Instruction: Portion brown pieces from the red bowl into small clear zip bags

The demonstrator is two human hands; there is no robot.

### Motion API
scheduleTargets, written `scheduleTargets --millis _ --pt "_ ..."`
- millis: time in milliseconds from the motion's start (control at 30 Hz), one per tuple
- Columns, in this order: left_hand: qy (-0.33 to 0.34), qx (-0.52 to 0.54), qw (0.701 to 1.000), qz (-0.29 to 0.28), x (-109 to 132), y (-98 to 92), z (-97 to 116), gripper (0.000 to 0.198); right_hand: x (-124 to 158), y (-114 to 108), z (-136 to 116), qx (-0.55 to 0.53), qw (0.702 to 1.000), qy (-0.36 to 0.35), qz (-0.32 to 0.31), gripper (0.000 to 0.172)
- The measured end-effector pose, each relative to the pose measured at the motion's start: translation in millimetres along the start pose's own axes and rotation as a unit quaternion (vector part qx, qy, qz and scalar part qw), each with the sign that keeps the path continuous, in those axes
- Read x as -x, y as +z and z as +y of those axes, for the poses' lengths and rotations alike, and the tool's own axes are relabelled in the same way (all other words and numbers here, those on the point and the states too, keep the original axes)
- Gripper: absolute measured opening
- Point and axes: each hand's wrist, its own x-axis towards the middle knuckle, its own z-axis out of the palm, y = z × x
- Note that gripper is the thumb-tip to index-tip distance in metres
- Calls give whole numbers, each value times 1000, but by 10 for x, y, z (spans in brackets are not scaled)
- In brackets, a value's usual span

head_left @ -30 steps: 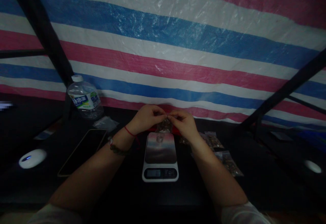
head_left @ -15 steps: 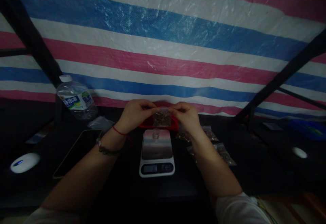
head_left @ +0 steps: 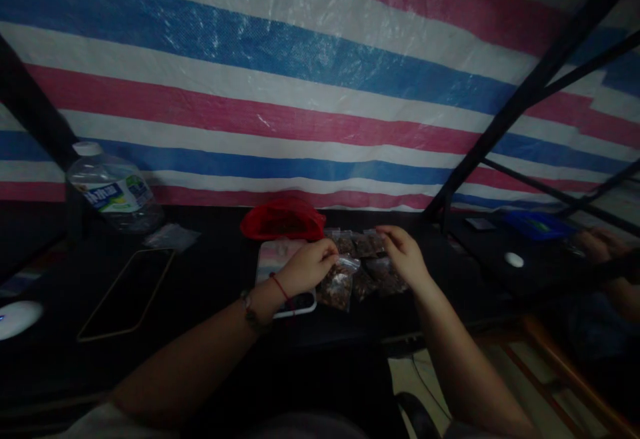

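My left hand (head_left: 313, 266) reaches over the kitchen scale (head_left: 270, 259), covering much of it. Its fingers pinch the top edge of a small clear zip bag (head_left: 337, 289) filled with brown bits. Just right of that bag, more filled zip bags (head_left: 387, 276) lie close together, some overlapping. My right hand (head_left: 405, 252) is at the far right of this group, fingertips closed at the top corner of a back zip bag (head_left: 373, 242). Behind the scale sits an open red bag (head_left: 285, 219), dark inside; its contents cannot be made out.
On the left are a large clear bottle (head_left: 117, 189), flat clear plastic bags (head_left: 173, 236), a phone (head_left: 127, 292) and a white mouse (head_left: 20, 319). Further right lie another white mouse (head_left: 514, 259), a blue item (head_left: 537, 224) and another person's hand (head_left: 597, 246). Black frame bars stand at both sides.
Both hands have moved from above the red bag to the filled zip bags on the right, and have parted. The zip bag they held has come down there. The view has swung right.
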Motion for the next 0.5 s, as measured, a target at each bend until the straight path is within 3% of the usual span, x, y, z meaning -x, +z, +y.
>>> scheduleTargets --millis 167,267,400,500 --pt "-59 -111 991 -35 -148 427 -140 20 647 142 373 206 973 -1 -106 49" --pt "-39 -191 980 -35 -119 547 -147 28 872 306 417 261 949 37 -174 55" --pt "12 -216 975 -46 126 550 -87 27 966 451 421 284 940 58 -181 52" --pt "17 -182 982 -58 393 334 -81 31 974 477 441 284 945 58 -154 53"
